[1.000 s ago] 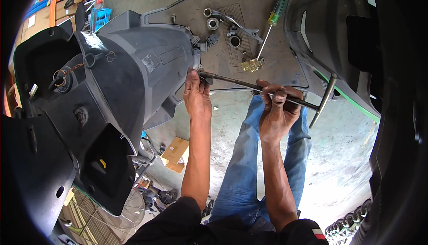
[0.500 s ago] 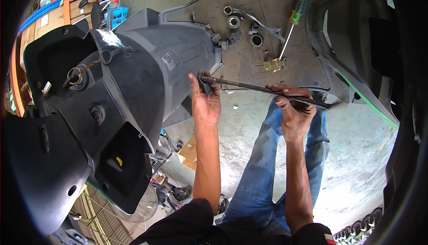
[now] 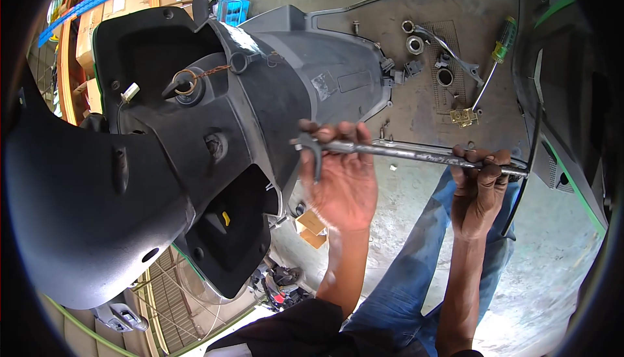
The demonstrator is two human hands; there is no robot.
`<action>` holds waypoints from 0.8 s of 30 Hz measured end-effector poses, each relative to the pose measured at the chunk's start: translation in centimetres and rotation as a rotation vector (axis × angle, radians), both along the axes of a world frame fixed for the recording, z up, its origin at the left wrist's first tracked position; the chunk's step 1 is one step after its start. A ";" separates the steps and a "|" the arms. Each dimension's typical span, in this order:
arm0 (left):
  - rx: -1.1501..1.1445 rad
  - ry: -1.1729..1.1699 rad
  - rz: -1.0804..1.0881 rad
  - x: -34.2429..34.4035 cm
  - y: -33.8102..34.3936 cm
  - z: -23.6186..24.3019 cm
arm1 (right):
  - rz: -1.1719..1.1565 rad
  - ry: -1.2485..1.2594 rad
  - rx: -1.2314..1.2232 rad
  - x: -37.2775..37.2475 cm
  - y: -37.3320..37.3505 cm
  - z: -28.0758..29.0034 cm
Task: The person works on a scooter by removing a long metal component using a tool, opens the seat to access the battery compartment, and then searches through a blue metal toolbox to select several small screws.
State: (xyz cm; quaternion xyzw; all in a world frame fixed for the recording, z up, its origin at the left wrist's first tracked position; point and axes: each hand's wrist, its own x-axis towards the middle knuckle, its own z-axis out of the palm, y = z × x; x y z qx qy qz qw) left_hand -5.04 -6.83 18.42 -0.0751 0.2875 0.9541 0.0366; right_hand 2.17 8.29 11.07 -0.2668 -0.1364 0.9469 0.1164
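A long metal T-handle wrench (image 3: pixel 409 154) lies nearly level across both my hands. My left hand (image 3: pixel 343 191), palm up, has its fingers curled behind the shaft's left end. A dark hook-shaped piece (image 3: pixel 317 160) sits at that end, over the palm; how it joins the shaft I cannot tell. My right hand (image 3: pixel 478 194) grips the other end with thumb and fingers, beside the thin dark crossbar (image 3: pixel 536 123). Beyond the hands, on the scooter's footboard (image 3: pixel 364 19), lie a green-handled screwdriver (image 3: pixel 504 41), a brass-coloured block (image 3: pixel 463 118) and a grey metal lever (image 3: pixel 448 48).
The scooter's dark front bodywork (image 3: pixel 214 116), with a key on a ring (image 3: pixel 188 82), fills the left. Metal rings (image 3: pixel 444 77) and small grey connectors (image 3: pixel 413 68) lie on the footboard. Cardboard boxes (image 3: pixel 117 6) and a blue basket (image 3: pixel 234 11) stand at the far left.
My view has swung left, so the scooter appears farther right. The wrench has turned, and its crossbar now shows. My left fingers have come around the shaft; the hook-shaped piece now points toward me.
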 end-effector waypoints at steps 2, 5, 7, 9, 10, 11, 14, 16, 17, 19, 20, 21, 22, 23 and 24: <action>-0.011 0.075 -0.010 -0.8 0.0 1.6 | -0.006 0.010 -0.101 -0.8 -0.8 1.0; -0.113 0.082 0.115 -1.7 0.0 4.4 | 0.016 0.020 -0.157 -2.6 -2.2 2.8; -0.041 0.057 0.135 -2.4 0.3 5.5 | 0.037 0.003 -0.191 -3.7 -2.5 3.5; -0.073 0.022 0.213 -2.9 0.7 5.8 | 0.061 -0.019 -0.218 -4.5 -2.9 3.7; -0.055 0.042 0.244 -3.3 0.8 5.8 | 0.053 -0.018 -0.231 -4.9 -3.1 3.9; -0.038 0.063 0.278 -3.6 0.9 5.9 | 0.056 -0.014 -0.231 -5.2 -3.1 4.0; -0.069 0.063 0.339 -4.0 1.2 6.2 | 0.084 -0.018 -0.184 -5.9 -3.1 4.3; -0.041 0.076 0.340 -4.1 1.4 6.5 | 0.079 0.003 -0.153 -6.3 -2.9 4.9; 0.038 0.067 0.370 -4.1 1.9 6.8 | 0.082 0.004 -0.150 -6.5 -2.7 5.2; 0.119 0.058 0.402 -4.0 2.4 6.7 | 0.094 -0.010 -0.095 -6.8 -2.2 5.9; 0.194 0.083 0.384 -4.0 2.5 6.4 | 0.096 -0.008 -0.093 -6.9 -2.0 6.3; 0.268 0.109 0.366 -4.0 2.5 6.2 | 0.096 -0.017 -0.073 -7.0 -1.7 6.7; 0.268 0.112 0.368 -4.0 2.4 6.2 | 0.097 -0.027 -0.053 -7.1 -1.6 7.0; 0.295 0.107 0.379 -4.2 2.4 6.1 | 0.096 -0.028 -0.046 -7.2 -1.4 7.1; 0.321 0.102 0.390 -4.3 2.4 6.0 | 0.095 -0.013 -0.044 -7.3 -1.3 7.2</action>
